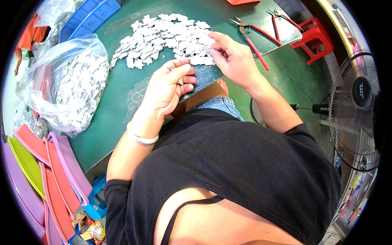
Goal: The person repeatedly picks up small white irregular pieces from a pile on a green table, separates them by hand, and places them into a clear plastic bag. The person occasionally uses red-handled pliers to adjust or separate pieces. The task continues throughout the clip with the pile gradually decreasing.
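A heap of small flat white pieces with wavy outlines (163, 36) is spread on the green table (122, 87). My left hand (173, 83) is above the table's near edge, palm turned up, thumb pressed to the index finger and the other fingers curled. Whatever it pinches is too small to make out. At the heap's right end, my right hand (232, 59) has its fingers bent toward the thumb, close to the white pieces. Its grip is partly hidden, and I cannot tell what is in it.
A clear plastic bag (79, 87) of similar white pieces stands left. Red-handled pliers (253, 34) and a second pair (281, 20) lie right. Blue bins (87, 18) are behind; coloured baskets (49, 175) lower left. A red stool (314, 41) and fan (355, 106) stand right.
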